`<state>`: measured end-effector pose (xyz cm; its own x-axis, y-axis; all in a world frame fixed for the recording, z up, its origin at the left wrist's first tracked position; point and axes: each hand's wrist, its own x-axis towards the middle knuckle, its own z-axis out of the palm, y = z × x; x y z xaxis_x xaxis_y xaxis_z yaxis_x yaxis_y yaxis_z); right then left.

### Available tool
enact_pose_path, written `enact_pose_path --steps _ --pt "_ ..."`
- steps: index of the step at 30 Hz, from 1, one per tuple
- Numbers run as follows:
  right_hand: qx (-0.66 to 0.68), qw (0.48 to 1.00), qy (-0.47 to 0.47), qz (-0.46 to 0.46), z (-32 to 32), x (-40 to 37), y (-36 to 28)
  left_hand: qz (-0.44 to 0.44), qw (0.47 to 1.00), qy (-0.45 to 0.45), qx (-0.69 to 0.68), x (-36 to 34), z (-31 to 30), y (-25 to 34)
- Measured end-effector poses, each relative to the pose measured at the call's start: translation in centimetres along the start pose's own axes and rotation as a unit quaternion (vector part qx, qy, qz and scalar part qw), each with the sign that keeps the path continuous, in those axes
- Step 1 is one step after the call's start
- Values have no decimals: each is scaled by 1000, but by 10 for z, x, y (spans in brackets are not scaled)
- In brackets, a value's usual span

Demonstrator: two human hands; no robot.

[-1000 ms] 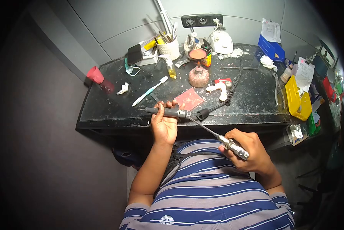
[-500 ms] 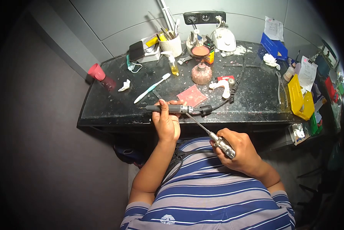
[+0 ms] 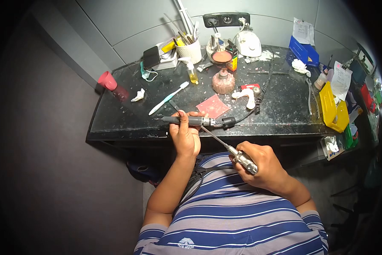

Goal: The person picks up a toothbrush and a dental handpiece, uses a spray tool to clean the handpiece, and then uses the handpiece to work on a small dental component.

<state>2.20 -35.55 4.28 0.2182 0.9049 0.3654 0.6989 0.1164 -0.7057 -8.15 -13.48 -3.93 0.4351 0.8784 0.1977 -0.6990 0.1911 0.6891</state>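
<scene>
My left hand [image 3: 185, 138] is closed around a dark grey rotary handpiece [image 3: 174, 120], held level over the bench's front edge with its thin bur pointing left. A black cord runs from the handpiece's right end. A dark flat strip [image 3: 174, 104] sticks out beyond my left fingers. In my right hand [image 3: 263, 163] is a metal air blow gun [image 3: 244, 161], gripped near my belly. Its long thin nozzle slants up to the left, and the tip overlaps the handpiece's right part in this view. Just behind my left hand lies a pink wax sheet [image 3: 213, 106].
A toothbrush [image 3: 169, 97], a pump bottle [image 3: 193, 75], a pinkish glass jar [image 3: 223, 81] and a white dental-arch piece [image 3: 246, 97] are on the black bench [image 3: 127, 114]. A pink cup [image 3: 107, 80] lies at left; a yellow bin [image 3: 334, 111] stands at right.
My right hand has moved slightly left and up with the air blow gun, so the nozzle tip lies further left along the handpiece. My left hand stays nearly still.
</scene>
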Motion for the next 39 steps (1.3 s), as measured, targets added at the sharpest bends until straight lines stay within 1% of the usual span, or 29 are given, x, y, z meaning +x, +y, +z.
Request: enact_pose_path --steps 3,9,11,12,14,15,17,19,24,26,30,39 --pt "-4 1000 5 -21 1 -1 0 1 1000 -2 -6 0 0 0" --pt "-25 1000 6 16 -8 -3 -4 2 1000 0 5 0 -4 -1" --pt "-23 999 23 6 -6 -3 -3 0 999 -33 13 1 -11 -5" --pt "-23 999 23 5 -6 -3 -3 0 999 -34 13 1 -11 -4" --pt "-22 999 31 7 -5 -3 -2 -38 998 -47 -29 1 -10 1" --pt "-22 999 31 7 -5 -3 -2 -38 998 -47 -28 1 -12 2" --pt "-23 1000 2 21 -6 -3 -3 -39 996 -74 -31 1 -14 2" --pt "-25 999 1 21 -3 -3 -1 -43 995 -81 -40 0 -15 2" --pt "-31 999 13 25 -3 0 -2 -16 996 -85 -7 -4 -10 1" --pt "-34 999 30 7 -3 0 -1 -6 996 -90 6 -5 -8 1" --pt "-25 999 18 16 -6 0 -3 14 995 -92 36 -7 -5 1" --pt "-24 999 16 27 -6 0 -4 28 994 -96 49 -5 -11 -3"
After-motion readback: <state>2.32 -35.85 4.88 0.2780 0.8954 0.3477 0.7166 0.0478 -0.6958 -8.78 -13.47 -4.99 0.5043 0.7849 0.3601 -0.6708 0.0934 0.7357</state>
